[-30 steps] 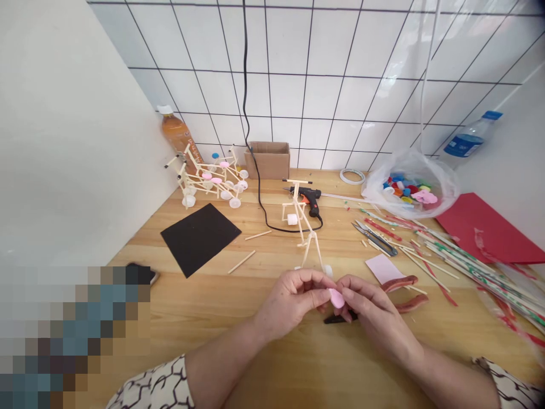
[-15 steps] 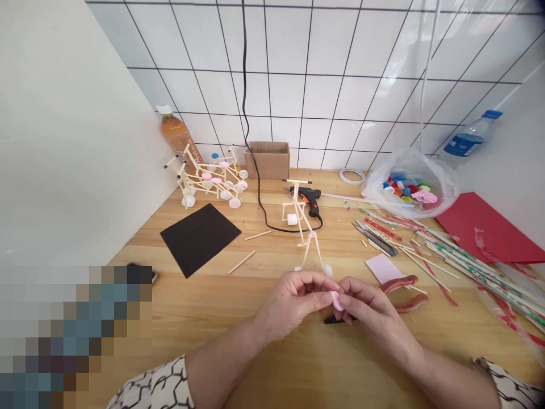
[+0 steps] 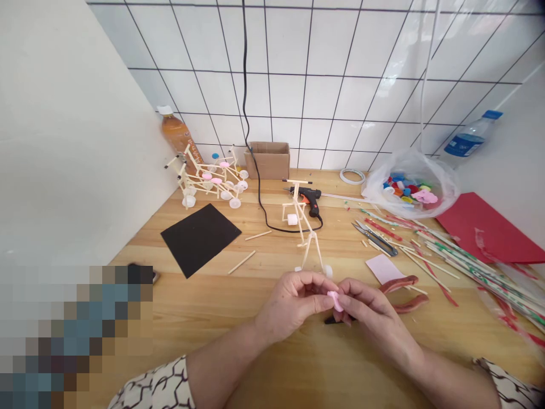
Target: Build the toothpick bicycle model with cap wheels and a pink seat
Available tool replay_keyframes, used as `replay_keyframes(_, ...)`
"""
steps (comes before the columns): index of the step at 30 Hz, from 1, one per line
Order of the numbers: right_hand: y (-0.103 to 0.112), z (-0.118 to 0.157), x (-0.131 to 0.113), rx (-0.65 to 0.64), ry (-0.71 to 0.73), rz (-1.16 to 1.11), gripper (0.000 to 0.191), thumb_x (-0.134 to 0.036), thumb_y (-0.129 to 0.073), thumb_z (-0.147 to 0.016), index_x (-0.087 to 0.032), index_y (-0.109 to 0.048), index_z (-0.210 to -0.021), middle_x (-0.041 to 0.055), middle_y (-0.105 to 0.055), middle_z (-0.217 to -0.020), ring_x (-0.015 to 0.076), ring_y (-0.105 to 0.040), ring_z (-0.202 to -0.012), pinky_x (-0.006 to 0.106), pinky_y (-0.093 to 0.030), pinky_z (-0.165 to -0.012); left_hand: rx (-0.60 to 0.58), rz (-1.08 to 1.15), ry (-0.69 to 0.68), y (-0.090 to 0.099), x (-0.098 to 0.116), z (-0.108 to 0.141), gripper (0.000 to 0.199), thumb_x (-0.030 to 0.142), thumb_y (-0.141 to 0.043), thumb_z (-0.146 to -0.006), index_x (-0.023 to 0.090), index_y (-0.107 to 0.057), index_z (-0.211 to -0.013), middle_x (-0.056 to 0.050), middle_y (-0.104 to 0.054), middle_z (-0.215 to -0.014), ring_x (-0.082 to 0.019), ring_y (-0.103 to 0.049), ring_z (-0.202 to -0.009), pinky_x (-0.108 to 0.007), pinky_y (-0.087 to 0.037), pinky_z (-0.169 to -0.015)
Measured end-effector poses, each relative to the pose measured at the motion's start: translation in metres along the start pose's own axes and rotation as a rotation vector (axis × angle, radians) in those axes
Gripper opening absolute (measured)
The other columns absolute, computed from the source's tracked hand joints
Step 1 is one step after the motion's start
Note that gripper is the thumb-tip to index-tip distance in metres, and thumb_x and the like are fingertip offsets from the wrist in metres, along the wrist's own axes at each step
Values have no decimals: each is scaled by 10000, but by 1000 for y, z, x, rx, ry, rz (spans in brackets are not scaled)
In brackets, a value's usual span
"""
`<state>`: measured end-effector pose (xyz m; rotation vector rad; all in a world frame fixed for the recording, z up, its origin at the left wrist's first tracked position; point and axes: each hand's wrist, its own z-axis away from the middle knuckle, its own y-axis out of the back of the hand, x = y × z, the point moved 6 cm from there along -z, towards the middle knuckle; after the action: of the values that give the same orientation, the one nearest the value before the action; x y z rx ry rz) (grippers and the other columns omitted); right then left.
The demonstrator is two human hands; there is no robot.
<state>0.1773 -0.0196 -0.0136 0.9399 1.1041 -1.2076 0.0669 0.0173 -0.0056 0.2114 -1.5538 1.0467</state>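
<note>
My left hand [image 3: 293, 301] and my right hand [image 3: 370, 312] meet over the wooden tabletop [image 3: 238, 341], and the fingertips of both pinch a small pink piece [image 3: 335, 301], probably foam or paper. Its middle is partly hidden by my fingers. Just beyond my hands stands a model of wooden sticks [image 3: 300, 227] with white round parts. Under my right fingers lies a black object [image 3: 336, 320], mostly hidden. Red-handled pliers [image 3: 402, 292] rest right of my right hand, and a pale pink card [image 3: 383, 268] lies beyond them.
A hot glue gun [image 3: 309, 199] and its black cord lie behind the model. Scissors [image 3: 374, 238], loose sticks and striped straws [image 3: 468, 267] cover the right side. Further back are finished stick models [image 3: 206, 179], a black sheet [image 3: 200, 238], and a plastic bag of bottle caps [image 3: 411, 184].
The pink piece has turned more edge-on between my fingertips, and my fingers have closed further around it. My hands stay in nearly the same place, and the objects on the table have not moved.
</note>
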Motion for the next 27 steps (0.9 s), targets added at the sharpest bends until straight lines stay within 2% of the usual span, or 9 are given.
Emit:
replay_keyframes(6, -1, 0, -3, -20, 5, -9, 283, -395, -545, -842, -164, -546, -679, -13, -506, -619, 106, -409, -588, 243, -317, -567, -30, -6, -1, 0, 0, -1, 84, 199, -642, -765, 129, -674, -798, -49, -675, -711, -158, -630, -685, -313, -483, -728)
replay_keyframes(11, -2, 1, -5, 4, 6, -26, 269, -395, -556, -835, -168, -552, -691, -16, -503, -617, 106, -407, -589, 243, -315, -567, 79, 8, 9, 7, -3, -1, 163, 197, -697, -715, 152, -683, -872, -26, -683, -758, -127, -627, -693, -260, -483, -710)
replay_keyframes(17, -3, 2, -3, -20, 2, -12, 275, -396, -557, -835, -168, -544, -682, -17, -499, -615, 105, -398, -589, 243, -308, -566, 27, 12, 17, 4, -2, -2, 107, 222, -679, -732, 118, -684, -752, -41, -671, -663, -137, -621, -629, -264, -472, -666)
replay_keyframes(22, -2, 3, -4, -19, 18, -47, 243, -375, -545, -850, -164, -554, -730, -7, -521, -649, 106, -411, -608, 243, -311, -577, 83, 50, 17, 8, -6, -2, 178, 257, -717, -693, 137, -707, -825, -32, -675, -701, -107, -591, -619, -235, -462, -640)
replay_keyframes(27, -2, 4, -5, -34, 19, -60, 243, -370, -545, -853, -160, -553, -730, -13, -513, -642, 98, -405, -611, 235, -309, -581, 57, 57, 19, 8, -8, -3, 150, 261, -705, -711, 128, -713, -781, -35, -669, -660, -104, -584, -601, -233, -450, -638)
